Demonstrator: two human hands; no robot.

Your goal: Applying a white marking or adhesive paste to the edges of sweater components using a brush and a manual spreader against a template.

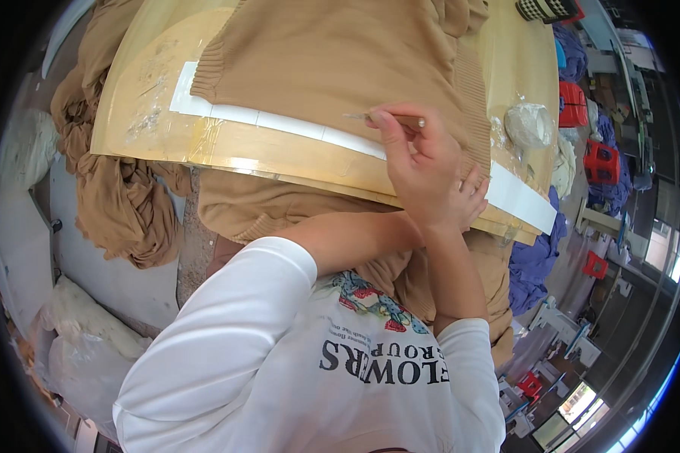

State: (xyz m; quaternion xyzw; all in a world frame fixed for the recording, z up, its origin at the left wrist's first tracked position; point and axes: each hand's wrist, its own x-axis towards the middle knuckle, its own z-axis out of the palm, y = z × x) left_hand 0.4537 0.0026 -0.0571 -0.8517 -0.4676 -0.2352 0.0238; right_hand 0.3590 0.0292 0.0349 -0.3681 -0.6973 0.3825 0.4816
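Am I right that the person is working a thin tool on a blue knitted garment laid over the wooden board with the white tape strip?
Not quite: the head view shows the knitted garment is tan, not blue. The thin tool, wooden board and white tape strip are as you say.

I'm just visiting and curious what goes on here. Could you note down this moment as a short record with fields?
Surface: pale wooden table
Main item: tan knitted garment, spread flat
Marking: white strip along the garment's lower edge
Left hand: pinches a thin pointed tool over the garment
Right hand: mostly hidden behind the left
Nearby: tan cloth heap, white plastic bag
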